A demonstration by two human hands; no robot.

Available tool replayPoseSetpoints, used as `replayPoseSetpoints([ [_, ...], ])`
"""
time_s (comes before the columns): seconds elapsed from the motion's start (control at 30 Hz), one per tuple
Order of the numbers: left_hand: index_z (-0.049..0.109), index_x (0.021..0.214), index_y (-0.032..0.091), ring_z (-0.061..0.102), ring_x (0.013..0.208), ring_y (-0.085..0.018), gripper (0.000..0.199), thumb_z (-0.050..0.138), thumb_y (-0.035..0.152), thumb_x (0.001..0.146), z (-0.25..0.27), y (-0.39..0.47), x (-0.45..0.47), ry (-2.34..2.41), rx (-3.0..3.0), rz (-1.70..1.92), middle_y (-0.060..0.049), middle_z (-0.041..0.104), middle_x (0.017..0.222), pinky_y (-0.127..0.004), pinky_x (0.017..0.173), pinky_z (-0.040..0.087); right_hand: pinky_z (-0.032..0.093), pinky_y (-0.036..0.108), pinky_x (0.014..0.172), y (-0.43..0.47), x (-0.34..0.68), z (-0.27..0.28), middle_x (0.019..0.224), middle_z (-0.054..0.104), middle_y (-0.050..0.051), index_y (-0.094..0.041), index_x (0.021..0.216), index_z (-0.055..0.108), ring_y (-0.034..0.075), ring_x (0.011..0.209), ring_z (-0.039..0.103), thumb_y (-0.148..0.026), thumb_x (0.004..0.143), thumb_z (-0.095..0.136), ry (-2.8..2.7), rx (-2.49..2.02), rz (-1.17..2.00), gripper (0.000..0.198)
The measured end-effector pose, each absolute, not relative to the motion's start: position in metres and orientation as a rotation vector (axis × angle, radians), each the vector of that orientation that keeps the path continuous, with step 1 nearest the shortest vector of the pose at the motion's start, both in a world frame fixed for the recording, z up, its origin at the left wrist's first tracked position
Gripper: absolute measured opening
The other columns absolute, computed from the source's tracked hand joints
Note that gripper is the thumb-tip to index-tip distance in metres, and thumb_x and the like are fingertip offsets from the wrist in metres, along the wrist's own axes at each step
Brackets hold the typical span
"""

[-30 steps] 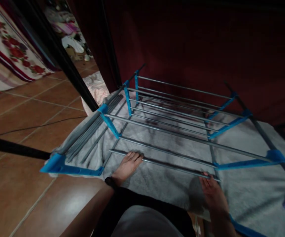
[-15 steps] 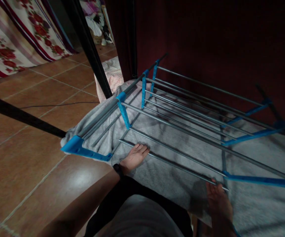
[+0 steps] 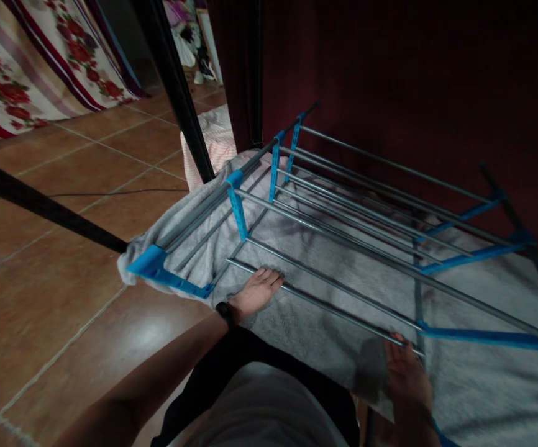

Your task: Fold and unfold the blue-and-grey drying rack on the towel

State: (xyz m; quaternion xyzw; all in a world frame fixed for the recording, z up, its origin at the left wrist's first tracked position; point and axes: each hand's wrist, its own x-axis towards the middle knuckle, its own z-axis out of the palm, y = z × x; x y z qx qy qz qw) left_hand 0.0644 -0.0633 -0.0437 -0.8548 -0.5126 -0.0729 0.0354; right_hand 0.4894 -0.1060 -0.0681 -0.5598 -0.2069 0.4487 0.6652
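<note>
A loose-ended metal rod (image 3: 334, 312) lies along the near side of a drying rack with grey tubes and blue plastic brackets (image 3: 238, 214). My left hand (image 3: 256, 290), with a dark band at its wrist, is closed over the rod near its left end. Close to the rod's right end, my right hand (image 3: 407, 372) has its fingers curled at the tube from below, the thumb hidden. The rack rests on a grey blanket (image 3: 325, 347). One blue corner piece (image 3: 157, 272) juts out at the rack's left end.
Black posts (image 3: 176, 81) and a slanting black bar (image 3: 50, 202) stand left of the blanket. Behind the rack hangs a dark red curtain (image 3: 390, 81). Brown floor tiles (image 3: 40, 310) spread to the left, crossed by a thin cable (image 3: 124, 192). A flowered cloth (image 3: 54, 62) hangs beyond.
The camera view has shifted slightly. Both hands keep their places on the rod, which has barely moved against the rack.
</note>
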Motion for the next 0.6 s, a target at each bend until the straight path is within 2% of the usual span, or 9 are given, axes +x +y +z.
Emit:
replayPoseSetpoints([
  [0.13, 0.061, 0.128, 0.017, 0.059, 0.113, -0.022, 0.037, 0.042, 0.008, 0.098, -0.0397, -0.0642, 0.0652, -1.591, -2.645, -0.216, -0.008, 0.067, 0.118, -0.038, 0.106, 0.044, 0.057, 0.051, 0.104, -0.1061, 0.4922, -0.0707, 0.098, 0.077, 0.002, -0.028, 0.088, 0.071, 0.023, 0.114, 0.071, -0.029, 0.080, 0.072, -0.470, -1.304, 0.991, 0.008],
  [0.23, 0.061, 0.130, 0.018, 0.059, 0.115, -0.024, 0.041, 0.043, 0.006, 0.096, -0.0369, -0.0646, 0.0663, -1.626, -2.680, -0.198, -0.010, 0.067, 0.119, -0.040, 0.106, 0.045, 0.056, 0.055, 0.104, -0.1058, 0.4931, -0.0727, 0.100, 0.077, 0.003, -0.026, 0.089, 0.071, 0.025, 0.113, 0.072, -0.036, 0.079, 0.075, -0.503, -1.311, 0.987, 0.014],
  [0.43, 0.059, 0.134, 0.022, 0.059, 0.120, -0.023, 0.047, 0.040, 0.004, 0.095, -0.0355, -0.0646, 0.0676, -1.643, -2.671, -0.149, -0.008, 0.066, 0.125, -0.041, 0.109, 0.043, 0.055, 0.059, 0.105, -0.1063, 0.4928, -0.0750, 0.117, 0.075, 0.006, -0.028, 0.100, 0.070, 0.027, 0.120, 0.068, -0.042, 0.082, 0.071, -0.539, -1.344, 0.986, 0.022],
  [0.6, 0.057, 0.135, 0.020, 0.059, 0.120, -0.021, 0.046, 0.035, 0.005, 0.098, -0.0356, -0.0645, 0.0666, -1.626, -2.650, -0.105, -0.007, 0.066, 0.126, -0.037, 0.112, 0.040, 0.054, 0.059, 0.106, -0.1055, 0.4928, -0.0739, 0.116, 0.074, 0.006, -0.027, 0.102, 0.070, 0.029, 0.124, 0.067, -0.042, 0.081, 0.071, -0.537, -1.363, 0.991, 0.026],
])
